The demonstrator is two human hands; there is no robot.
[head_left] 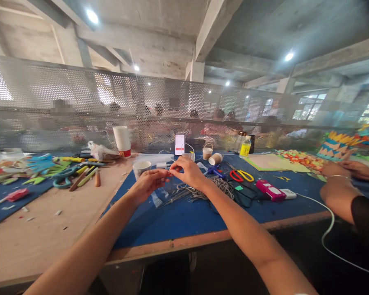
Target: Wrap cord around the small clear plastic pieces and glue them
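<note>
Both arms reach out over the blue mat [147, 229], and the fingertips of my two hands meet above it. My left hand [149, 183] is pinched, thumb against fingers. Its fingertips face those of my right hand [189, 171], also closed in a pinch. Whatever lies between the fingertips is too small to make out. Beneath and right of the hands is a tangled heap of grey cord [223, 187], with thin wires close by. A paper cup [141, 167] stands just behind my left hand. Further back, a phone [179, 145] is propped upright.
Right of my hands lie scissors [246, 175], a blue glue gun [215, 171] and a magenta box [270, 191] with a white cable. Stacked cups [122, 141] and tools [83, 178] are at left. A co-worker's arm [338, 192] reaches in at right. A perforated screen [160, 98] stands behind.
</note>
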